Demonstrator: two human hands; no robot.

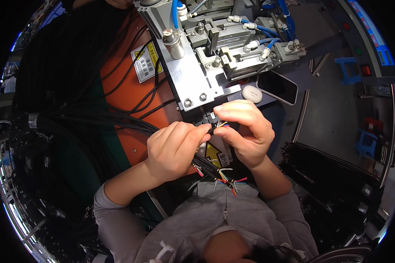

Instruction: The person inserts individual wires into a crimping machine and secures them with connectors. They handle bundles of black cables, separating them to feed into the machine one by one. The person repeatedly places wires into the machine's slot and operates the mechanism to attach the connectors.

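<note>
My left hand (173,147) is closed on a black cable, its thumb and forefinger pinching near the stripped end. Fine coloured wires (224,125) fan out from that end, white, yellowish, blue and red among them. Around these wires curves my right hand (249,131), thumb and forefinger apart, the thumb tip beside the wires. Its forefinger tip reaches a small black and white part (212,116) under the front of the metal machine (188,79). Below my left hand hang more black cables (206,163) with splayed coloured wire ends. Whether the right fingertips touch the wires, I cannot tell.
Pneumatic cylinders with blue hoses (267,35) sit on the machine. To its right lie a phone (278,87) and a white rounded case (252,94). A thick black cable bundle (83,111) crosses the orange surface (140,140) at left. Dark cables (333,179) hang at right.
</note>
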